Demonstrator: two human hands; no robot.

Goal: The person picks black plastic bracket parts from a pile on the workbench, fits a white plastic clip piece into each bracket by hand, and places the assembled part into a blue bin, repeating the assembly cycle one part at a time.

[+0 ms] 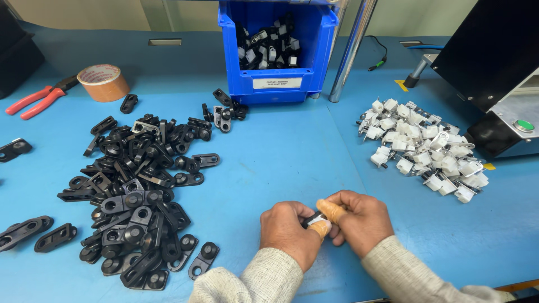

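Observation:
My left hand (289,229) and my right hand (359,219) meet low in the middle of the blue table, both closed on one small black part with a white clip (313,219) held between them. Tan finger covers sit on my left thumb and on a finger of my right hand. A large heap of black plastic brackets (140,185) lies to the left of my hands. A heap of small white clips (426,148) lies to the upper right.
A blue bin (278,81) holding several assembled black-and-white parts stands at the back centre beside a metal pole (351,53). Brown tape roll (103,82) and red pliers (35,101) lie at the back left. A black machine with a green button (525,125) stands at the right.

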